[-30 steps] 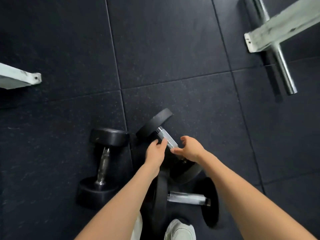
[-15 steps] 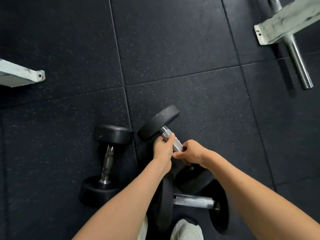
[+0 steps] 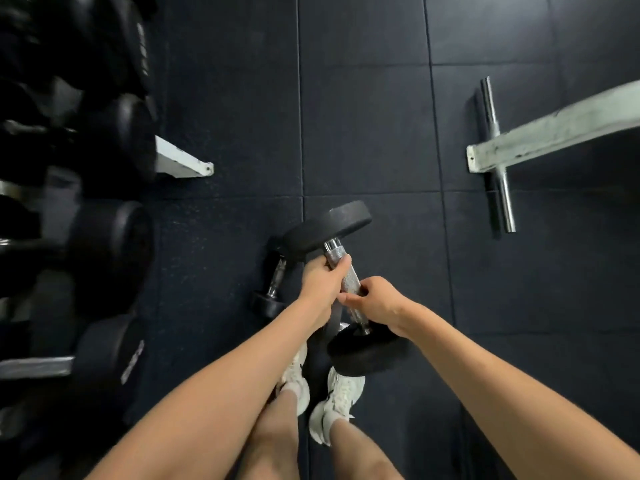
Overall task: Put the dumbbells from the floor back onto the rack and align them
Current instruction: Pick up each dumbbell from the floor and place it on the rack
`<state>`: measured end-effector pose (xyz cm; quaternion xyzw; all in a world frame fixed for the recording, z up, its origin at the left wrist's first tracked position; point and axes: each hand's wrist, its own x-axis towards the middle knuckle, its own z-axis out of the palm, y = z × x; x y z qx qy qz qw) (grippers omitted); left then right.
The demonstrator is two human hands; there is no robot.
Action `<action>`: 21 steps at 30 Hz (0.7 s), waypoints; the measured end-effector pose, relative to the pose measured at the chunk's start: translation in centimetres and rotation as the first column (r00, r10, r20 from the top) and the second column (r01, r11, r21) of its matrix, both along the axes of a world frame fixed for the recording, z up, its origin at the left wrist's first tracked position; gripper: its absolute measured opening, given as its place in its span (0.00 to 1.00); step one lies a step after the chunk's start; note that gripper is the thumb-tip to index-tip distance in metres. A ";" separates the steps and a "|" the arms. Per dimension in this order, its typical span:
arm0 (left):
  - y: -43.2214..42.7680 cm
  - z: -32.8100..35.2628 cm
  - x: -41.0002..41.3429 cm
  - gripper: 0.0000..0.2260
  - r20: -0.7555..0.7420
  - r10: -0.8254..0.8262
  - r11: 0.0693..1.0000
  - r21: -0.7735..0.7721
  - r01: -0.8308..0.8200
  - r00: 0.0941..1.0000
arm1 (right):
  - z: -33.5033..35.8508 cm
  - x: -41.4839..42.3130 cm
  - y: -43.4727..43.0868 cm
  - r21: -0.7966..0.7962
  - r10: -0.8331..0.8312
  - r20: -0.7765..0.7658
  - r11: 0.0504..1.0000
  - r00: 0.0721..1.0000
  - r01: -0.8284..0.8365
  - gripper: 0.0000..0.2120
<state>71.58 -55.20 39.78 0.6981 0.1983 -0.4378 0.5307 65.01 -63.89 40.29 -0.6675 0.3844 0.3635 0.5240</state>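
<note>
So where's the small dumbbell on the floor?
Head view, just left of centre: the small dumbbell lies beside the left hand gripping the large dumbbell, with the rack further left.

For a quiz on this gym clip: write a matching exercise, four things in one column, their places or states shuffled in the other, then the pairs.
1. large dumbbell
2. small dumbbell
3. chrome bar
4. white shoes

A. crossed by the white beam, at right
B. gripped at its handle by the left hand and right hand
C. on the person's feet
D. on the floor, left of the left hand

Pairs: 1-B, 2-D, 3-A, 4-C
</note>
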 end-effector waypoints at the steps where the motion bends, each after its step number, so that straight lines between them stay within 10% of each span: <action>1: 0.7 3.3 -0.1 0.05 0.024 0.003 1.000 -0.004 -0.002 1.000 | 3.4 -0.1 0.7 0.003 0.001 0.015 1.000 1.000 -0.001 0.13; 9: 7.4 26.0 -0.3 0.04 0.257 0.084 0.996 -0.030 -0.079 0.963 | 25.2 0.6 6.8 -0.007 0.065 0.129 0.998 0.989 -0.065 0.18; 21: 17.1 34.5 9.8 0.09 0.415 0.341 0.939 -0.116 -0.322 0.844 | 35.7 13.7 14.9 -0.126 0.395 0.256 0.919 0.883 -0.374 0.14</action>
